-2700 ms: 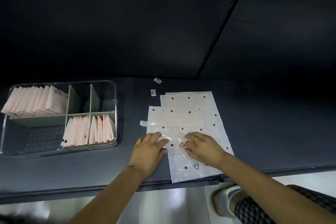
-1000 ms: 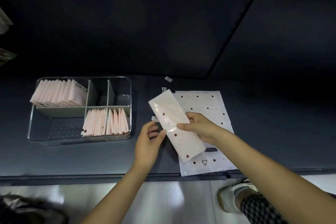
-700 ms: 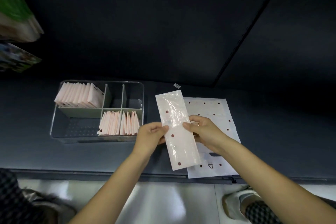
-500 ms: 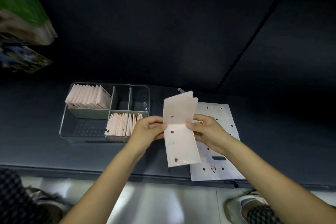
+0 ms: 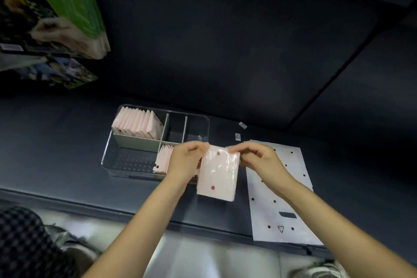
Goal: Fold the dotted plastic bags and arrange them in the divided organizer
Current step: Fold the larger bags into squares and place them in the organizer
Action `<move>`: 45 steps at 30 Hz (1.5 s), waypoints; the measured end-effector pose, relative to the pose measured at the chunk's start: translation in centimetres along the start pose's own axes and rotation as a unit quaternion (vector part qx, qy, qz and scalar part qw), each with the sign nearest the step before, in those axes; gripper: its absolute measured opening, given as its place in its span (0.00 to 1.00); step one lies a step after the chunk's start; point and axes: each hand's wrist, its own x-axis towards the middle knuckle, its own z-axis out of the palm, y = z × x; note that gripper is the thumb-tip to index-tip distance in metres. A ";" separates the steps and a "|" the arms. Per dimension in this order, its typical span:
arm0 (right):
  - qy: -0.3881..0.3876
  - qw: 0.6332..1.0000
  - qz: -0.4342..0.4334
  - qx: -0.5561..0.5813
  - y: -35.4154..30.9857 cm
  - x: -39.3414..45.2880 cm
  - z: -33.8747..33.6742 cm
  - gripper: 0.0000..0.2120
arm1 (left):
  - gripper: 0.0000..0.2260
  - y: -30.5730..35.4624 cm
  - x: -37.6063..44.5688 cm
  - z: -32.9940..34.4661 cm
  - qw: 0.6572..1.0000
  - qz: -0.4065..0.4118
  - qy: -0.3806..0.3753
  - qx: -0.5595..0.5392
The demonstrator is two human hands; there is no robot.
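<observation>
I hold a folded pink dotted plastic bag (image 5: 217, 172) in the air above the dark counter. My left hand (image 5: 186, 161) pinches its upper left corner and my right hand (image 5: 259, 160) pinches its upper right corner. The bag hangs doubled over, short and wide. A flat unfolded dotted bag (image 5: 282, 205) lies on the counter to the right, partly under my right forearm. The clear divided organizer (image 5: 126, 165) stands to the left; folded bags (image 5: 137, 125) fill its back left compartment and more folded bags (image 5: 163, 160) stand in a front compartment, partly hidden by my left hand.
Two small white sticker strips (image 5: 238, 136) lie on the counter behind the flat bag. A green package and printed items (image 5: 67, 7) hang at the upper left. The counter's front edge (image 5: 90, 206) runs below the organizer. Shoes show on the floor below.
The bag was lifted off the pile as a long strip, taken in both hands, then folded in half top to bottom. The view has shifted so the organizer sits nearer the centre.
</observation>
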 end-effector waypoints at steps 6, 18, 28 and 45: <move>-0.176 0.965 0.002 -0.192 -2.2 3.1 2.1 0.10 | 0.12 2.8 1.2 -1.9 0.953 0.202 -0.084 0.211; -0.044 0.987 0.126 -0.094 -4.7 12.8 6.7 0.11 | 0.09 1.1 7.7 -11.4 0.879 0.087 0.055 0.465; 0.047 0.943 0.057 -0.325 -2.7 17.8 14.9 0.11 | 0.14 -1.9 9.5 -12.2 0.763 0.119 0.137 0.620; 0.024 0.945 0.157 -0.286 -0.4 18.7 19.4 0.21 | 0.09 -3.1 7.8 -12.1 0.863 0.183 0.203 0.425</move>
